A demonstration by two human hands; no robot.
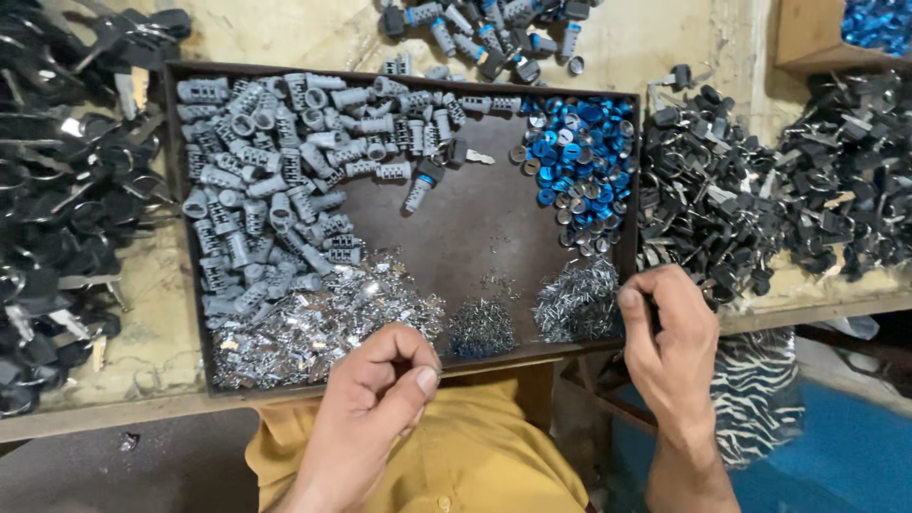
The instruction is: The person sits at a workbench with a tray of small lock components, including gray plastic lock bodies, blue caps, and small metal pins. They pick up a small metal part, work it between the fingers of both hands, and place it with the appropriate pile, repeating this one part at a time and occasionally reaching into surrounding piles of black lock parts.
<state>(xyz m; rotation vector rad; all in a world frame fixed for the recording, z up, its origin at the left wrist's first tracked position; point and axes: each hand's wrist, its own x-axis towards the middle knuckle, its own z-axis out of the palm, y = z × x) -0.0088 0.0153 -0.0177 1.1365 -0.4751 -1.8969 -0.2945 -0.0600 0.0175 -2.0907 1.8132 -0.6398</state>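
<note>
A dark rectangular tray [475, 228] lies on the bench in front of me. It holds a heap of grey lock cylinders [275, 180] at the left, blue round caps [579, 157] at the right, and piles of small shiny metal pieces [323, 328] along the near edge. My left hand [380, 399] hovers at the tray's near rim, its fingers curled with thumb against fingertips; any small piece pinched there is too small to see. My right hand [670, 347] rests at the tray's near right corner beside a pile of thin metal pins [575, 299], fingers curled inward.
Black-headed keys [62, 209] are heaped left of the tray and more keys [760, 190] lie to the right. More cylinders [484, 33] sit beyond the tray. A box of blue caps [874, 24] stands at the far right corner. The bench edge runs just below the tray.
</note>
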